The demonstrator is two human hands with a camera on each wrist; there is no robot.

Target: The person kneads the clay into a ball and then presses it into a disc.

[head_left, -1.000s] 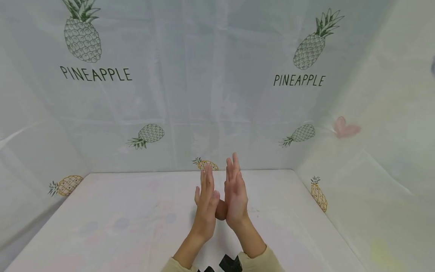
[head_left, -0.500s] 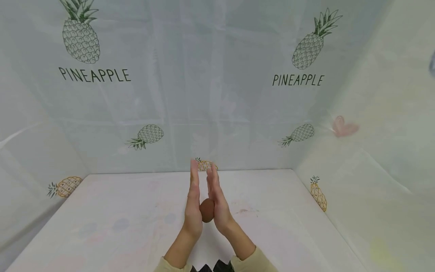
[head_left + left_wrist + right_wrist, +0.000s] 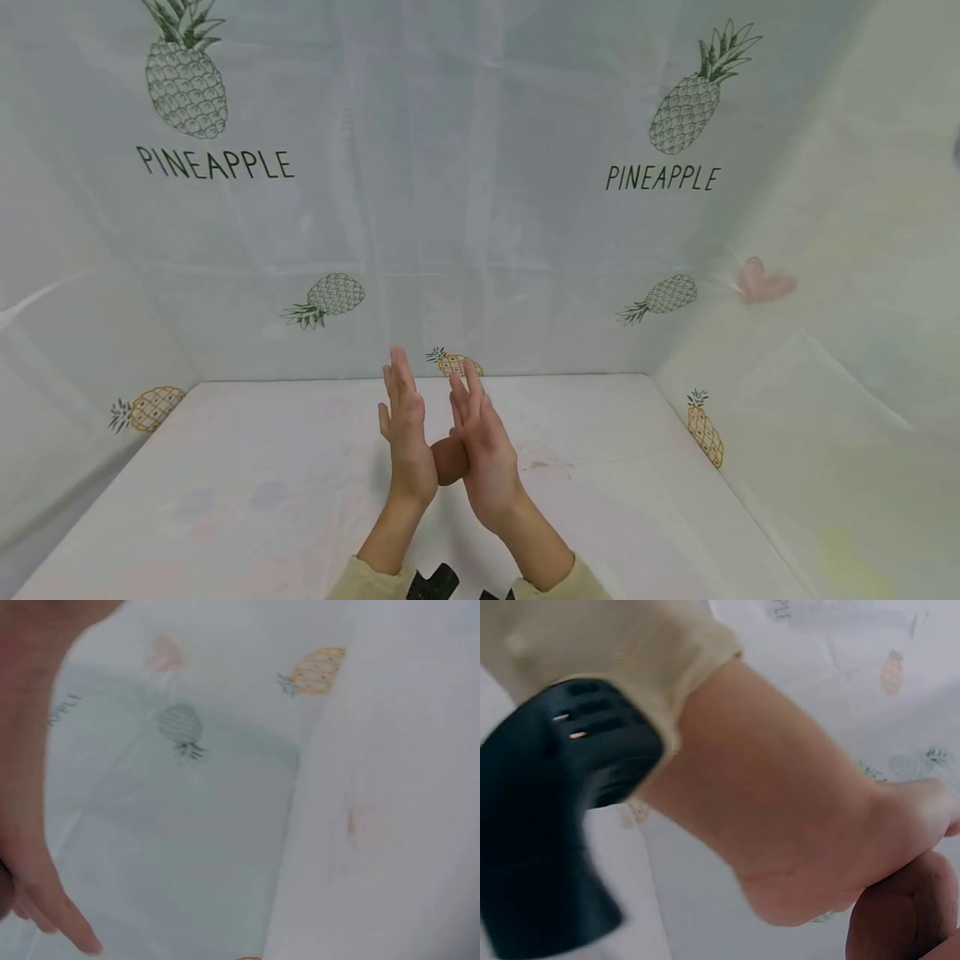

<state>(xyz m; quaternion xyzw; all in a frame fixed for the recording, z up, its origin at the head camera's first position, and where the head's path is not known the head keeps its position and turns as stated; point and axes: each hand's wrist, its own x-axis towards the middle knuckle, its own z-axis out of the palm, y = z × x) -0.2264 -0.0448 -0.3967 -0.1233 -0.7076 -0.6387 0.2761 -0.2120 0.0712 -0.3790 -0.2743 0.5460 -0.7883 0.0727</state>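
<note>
A brown, clay-like lump [image 3: 450, 461] sits between my two palms above the table in the head view. My left hand [image 3: 408, 442] touches its left side and my right hand [image 3: 489, 454] its right, fingers pointing upward and straight. In the right wrist view the lump [image 3: 900, 919] shows a crease on its surface and lies against the palm of the left hand [image 3: 802, 862]. Only a sliver of the lump [image 3: 4, 891] appears at the edge of the left wrist view, beside the right hand [image 3: 30, 825].
Below the hands spreads a white-covered table [image 3: 285, 517] with faint coloured spots and a small reddish smear [image 3: 546, 465]. Behind it hangs a pineapple-print curtain [image 3: 480, 208], with more sheeting along both sides. A black wrist mount [image 3: 547, 817] shows by a beige sleeve [image 3: 630, 645].
Both hands have shifted left, with the palms sliding against each other and now splayed wider at the fingertips. The lump moved left with them and has turned from its egg-like outline.
</note>
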